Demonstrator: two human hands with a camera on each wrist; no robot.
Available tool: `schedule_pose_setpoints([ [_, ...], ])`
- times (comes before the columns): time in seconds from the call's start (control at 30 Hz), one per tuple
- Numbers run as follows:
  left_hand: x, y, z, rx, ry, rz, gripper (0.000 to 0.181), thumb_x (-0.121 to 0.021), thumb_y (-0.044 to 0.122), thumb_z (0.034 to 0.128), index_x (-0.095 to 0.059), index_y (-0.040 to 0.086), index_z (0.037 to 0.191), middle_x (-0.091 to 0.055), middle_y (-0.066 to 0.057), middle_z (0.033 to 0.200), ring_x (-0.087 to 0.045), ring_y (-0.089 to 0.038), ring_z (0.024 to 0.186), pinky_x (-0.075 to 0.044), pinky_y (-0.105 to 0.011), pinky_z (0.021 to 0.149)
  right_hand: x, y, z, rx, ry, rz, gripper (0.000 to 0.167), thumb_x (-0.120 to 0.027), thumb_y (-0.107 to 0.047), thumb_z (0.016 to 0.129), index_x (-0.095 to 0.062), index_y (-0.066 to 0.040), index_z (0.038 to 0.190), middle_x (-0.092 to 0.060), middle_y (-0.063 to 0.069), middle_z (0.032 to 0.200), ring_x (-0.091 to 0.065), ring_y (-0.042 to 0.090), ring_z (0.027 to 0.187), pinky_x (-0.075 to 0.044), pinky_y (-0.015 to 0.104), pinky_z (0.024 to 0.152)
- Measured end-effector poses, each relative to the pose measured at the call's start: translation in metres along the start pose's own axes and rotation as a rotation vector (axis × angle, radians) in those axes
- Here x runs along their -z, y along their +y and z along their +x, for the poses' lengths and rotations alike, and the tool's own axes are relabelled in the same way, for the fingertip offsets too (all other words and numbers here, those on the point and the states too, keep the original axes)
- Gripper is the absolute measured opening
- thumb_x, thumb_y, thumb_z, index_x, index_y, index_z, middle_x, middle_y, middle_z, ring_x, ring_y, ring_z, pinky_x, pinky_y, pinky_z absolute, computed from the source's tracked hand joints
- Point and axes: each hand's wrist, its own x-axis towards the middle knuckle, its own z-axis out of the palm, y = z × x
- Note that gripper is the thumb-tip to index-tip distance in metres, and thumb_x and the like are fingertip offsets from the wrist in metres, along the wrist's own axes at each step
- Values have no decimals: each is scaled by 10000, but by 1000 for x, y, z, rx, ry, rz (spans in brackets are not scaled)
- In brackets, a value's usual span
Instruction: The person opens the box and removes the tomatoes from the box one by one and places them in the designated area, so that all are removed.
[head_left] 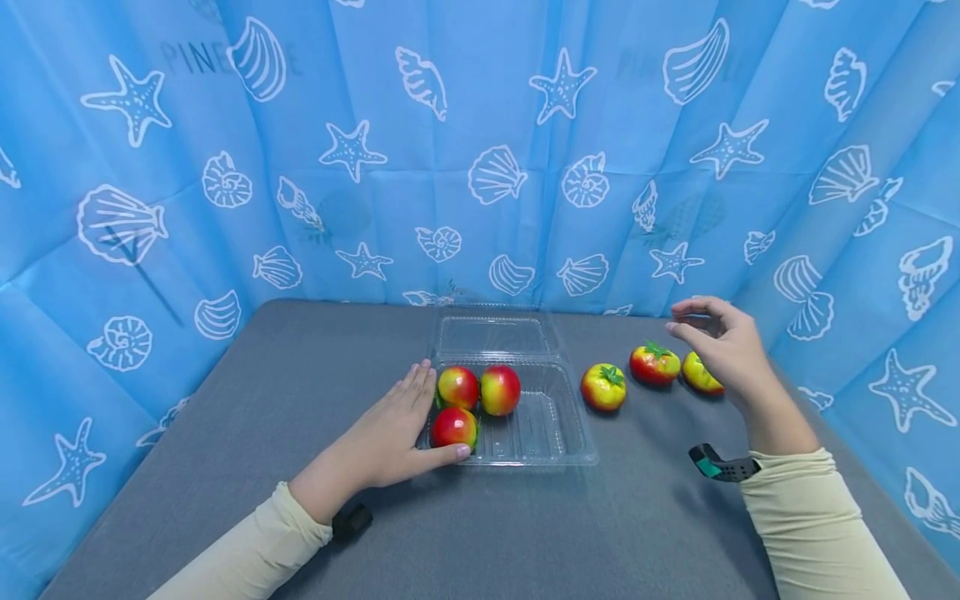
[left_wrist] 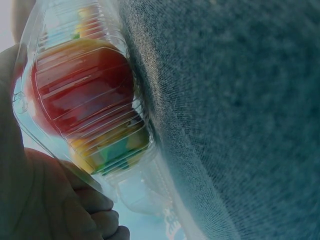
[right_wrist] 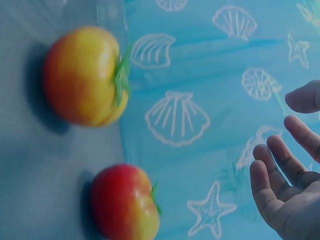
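A clear plastic clamshell container (head_left: 536, 425) lies with its lid (head_left: 491, 336) folded back on the grey table. Three red-and-yellow tomatoes (head_left: 500, 390) sit in its left part; through its wall one tomato (left_wrist: 82, 82) shows large in the left wrist view. My left hand (head_left: 393, 425) rests against the container's left side, fingers straight, the thumb along the front rim. Over the right of the table hovers my right hand (head_left: 723, 342), fingers loosely bent and holding nothing. Beneath it a yellow tomato (head_left: 699, 375) is partly hidden. The right wrist view shows two tomatoes (right_wrist: 85, 75) apart from the hand.
To the container's right stand a yellow-red tomato (head_left: 603, 387) and a redder tomato (head_left: 654, 364), both with green leafy tops. A blue curtain (head_left: 465, 125) with white shells and starfish hangs behind and beside the grey table (head_left: 525, 533).
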Motion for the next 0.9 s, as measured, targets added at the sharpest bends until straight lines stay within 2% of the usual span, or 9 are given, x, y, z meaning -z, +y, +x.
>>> schedule_pose_setpoints([
  [0.2,0,0,0,0,2,4,1206,-486,905,875,-173,91,1708,-86,-108,1799,-107,-318,1676,-242,-526,1325,-10,-14,-5,64,-25,15,332,-653,-282,1066,-619,-78,1326,-596,27,1302,-592,-46,1087,-482,24,866],
  [0.5,0,2,0,-3,14,1,1213,-512,894,871,-189,74,1704,-112,-118,1797,-125,-327,1673,-259,-532,1317,-35,-38,-12,188,-114,137,273,-686,-192,1048,-644,-61,1284,-641,-62,1218,-659,21,1121,-545,91,908],
  [0.67,1,1,0,-5,11,12,1209,-502,896,874,-189,75,1704,-107,-119,1797,-126,-330,1673,-257,-529,1319,-56,-51,-10,191,-186,178,280,-697,-207,1044,-646,-71,1283,-662,2,1234,-685,64,1126,-566,135,926],
  [0.9,-1,0,0,-4,10,4,1212,-490,901,875,-173,76,1706,-100,-117,1798,-113,-326,1674,-242,-525,1324,-89,-72,-7,209,-280,199,310,-716,-197,1028,-654,-61,1300,-674,117,1294,-687,220,1179,-585,188,938],
])
